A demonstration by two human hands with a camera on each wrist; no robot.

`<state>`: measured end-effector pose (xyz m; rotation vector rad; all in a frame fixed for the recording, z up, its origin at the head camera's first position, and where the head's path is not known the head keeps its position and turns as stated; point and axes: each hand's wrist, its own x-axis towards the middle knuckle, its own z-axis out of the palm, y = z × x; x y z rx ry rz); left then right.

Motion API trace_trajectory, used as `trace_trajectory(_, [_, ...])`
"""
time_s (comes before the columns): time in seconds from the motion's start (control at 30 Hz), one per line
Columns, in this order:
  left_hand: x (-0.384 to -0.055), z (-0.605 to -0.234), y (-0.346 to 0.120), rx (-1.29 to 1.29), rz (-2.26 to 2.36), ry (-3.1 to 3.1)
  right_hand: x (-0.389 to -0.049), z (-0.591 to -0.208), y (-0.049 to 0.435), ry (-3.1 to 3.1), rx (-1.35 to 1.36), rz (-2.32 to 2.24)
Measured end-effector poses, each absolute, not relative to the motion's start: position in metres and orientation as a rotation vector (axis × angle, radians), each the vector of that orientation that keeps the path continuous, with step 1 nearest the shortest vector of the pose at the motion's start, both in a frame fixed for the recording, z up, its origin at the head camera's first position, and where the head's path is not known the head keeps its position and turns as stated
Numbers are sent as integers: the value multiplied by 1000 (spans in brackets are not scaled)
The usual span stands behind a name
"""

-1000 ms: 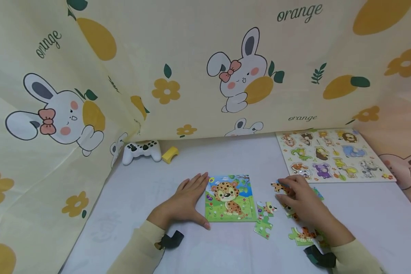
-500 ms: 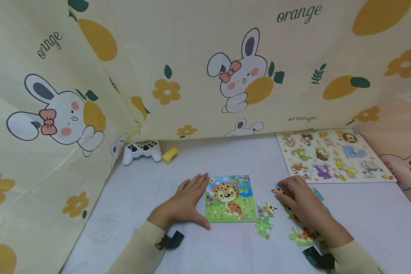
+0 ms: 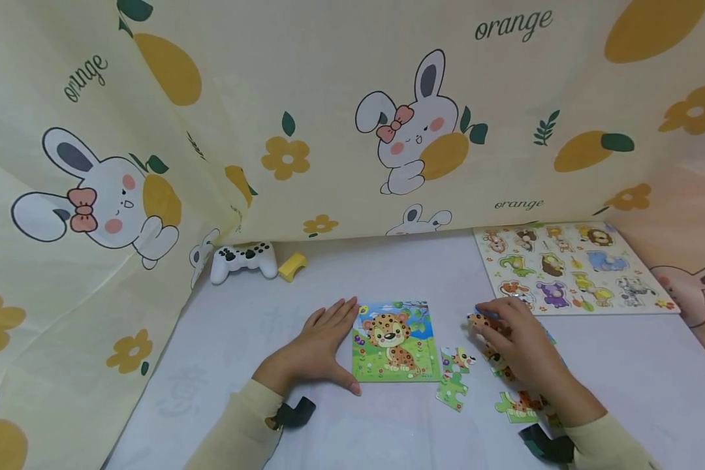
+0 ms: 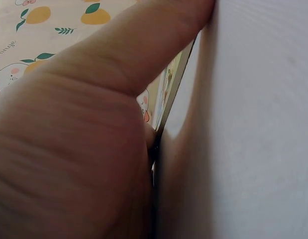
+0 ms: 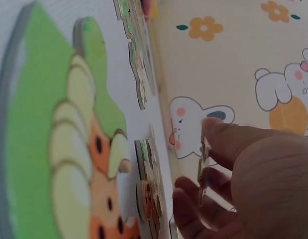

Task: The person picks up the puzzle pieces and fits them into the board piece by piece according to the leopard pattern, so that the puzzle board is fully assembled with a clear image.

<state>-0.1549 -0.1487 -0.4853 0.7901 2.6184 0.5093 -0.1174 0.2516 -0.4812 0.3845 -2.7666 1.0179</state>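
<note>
My left hand point(image 3: 311, 349) lies with fingers stretched along the left edge of a square leopard picture board point(image 3: 393, 343), its thumb at the lower left corner. In the left wrist view the thumb point(image 4: 144, 55) reaches over the white tabletop. My right hand point(image 3: 523, 346) pinches a spotted jigsaw piece point(image 5: 202, 169) between thumb and fingers, held edge-on in the right wrist view. Below that hand lie loose jigsaw pieces point(image 3: 521, 408), partly hidden by it. Two more pieces, a leopard-face one point(image 3: 458, 358) and a green one point(image 3: 451, 391), lie right of the board.
At the back right lies an animal peg board point(image 3: 558, 261) with several figures. A white game controller point(image 3: 243, 261) and a yellow arch block point(image 3: 292, 266) sit at the back left. A printed curtain point(image 3: 329, 130) hangs behind the white table.
The right hand shifts and turns slightly, so the pinched jigsaw piece shows at a different angle. The left hand and the picture board stay in place.
</note>
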Motion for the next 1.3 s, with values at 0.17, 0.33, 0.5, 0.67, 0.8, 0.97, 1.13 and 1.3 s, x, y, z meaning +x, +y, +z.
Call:
trace_trajectory(0.17, [-155, -485, -149, 784, 511, 2617, -116, -477, 248, -2694, 432, 988])
trace_trajectory(0.33, [-155, -485, -149, 789, 516, 2614, -114, -472, 239, -2615, 525, 939])
trace_trajectory(0.5, [-155, -485, -150, 806, 534, 2615, -114, -467, 229, -2570, 628, 915])
trace_trajectory(0.67, [-154, -483, -151, 813, 560, 2609, -113, -462, 215, -2610, 655, 910])
trace_trajectory(0.8, [-154, -484, -151, 824, 569, 2612, -115, -455, 202, -2608, 675, 924])
trace_trajectory(0.97, [-155, -485, -151, 826, 567, 2609, -121, -450, 184, -2609, 692, 951])
trace_trajectory(1.13, [-155, -485, -150, 816, 567, 2607, -128, -445, 167, -2587, 715, 940])
trace_trajectory(1.3, [-155, -484, -150, 814, 567, 2604, -135, -439, 152, -2579, 739, 951])
